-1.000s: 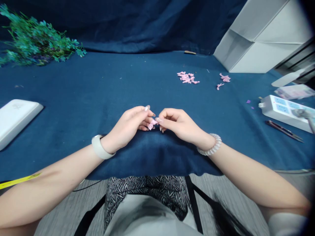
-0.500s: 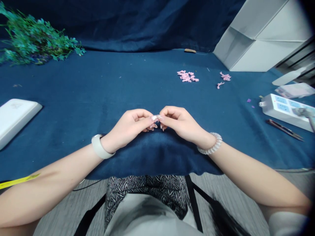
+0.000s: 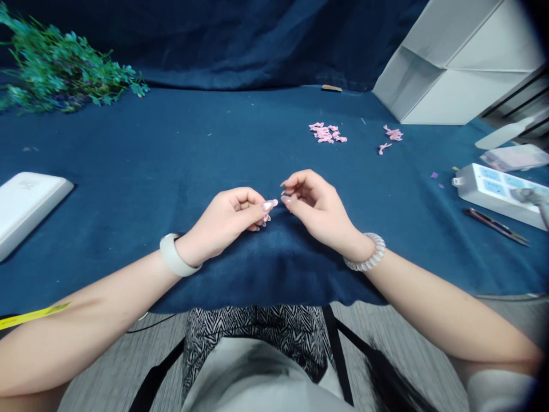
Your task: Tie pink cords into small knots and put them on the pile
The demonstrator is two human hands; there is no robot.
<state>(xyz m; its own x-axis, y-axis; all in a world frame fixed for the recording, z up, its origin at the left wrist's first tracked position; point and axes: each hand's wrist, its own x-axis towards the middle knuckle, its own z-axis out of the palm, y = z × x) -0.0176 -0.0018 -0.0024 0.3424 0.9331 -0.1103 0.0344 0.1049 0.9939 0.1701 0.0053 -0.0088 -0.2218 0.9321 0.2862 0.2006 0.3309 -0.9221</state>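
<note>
My left hand [image 3: 240,213] is closed in a pinch in front of me, above the near part of the cloth. A small pink piece [image 3: 266,218] shows at its fingertips, mostly covered by thumb and fingers; its exact shape cannot be made out. Just to the right, my right hand [image 3: 315,203] has its thumb and index finger parted, with nothing visible between them. A narrow gap lies between the two hands. Farther back is a small pile of pink knotted cord pieces [image 3: 326,133], and a few more pink pieces [image 3: 393,134] lie to its right.
A dark blue cloth [image 3: 193,143] covers the table. Green artificial foliage [image 3: 68,71] lies far left, a white box-like device [image 3: 32,206] at left. On the right are a white power strip [image 3: 497,189], thread snips [image 3: 497,227], a clear case [image 3: 517,156] and a large white box [image 3: 463,94].
My right hand has let go at the pinch, moved slightly up and right, and opened its fingers. My left hand stays nearly in place, still pinching the pink piece.
</note>
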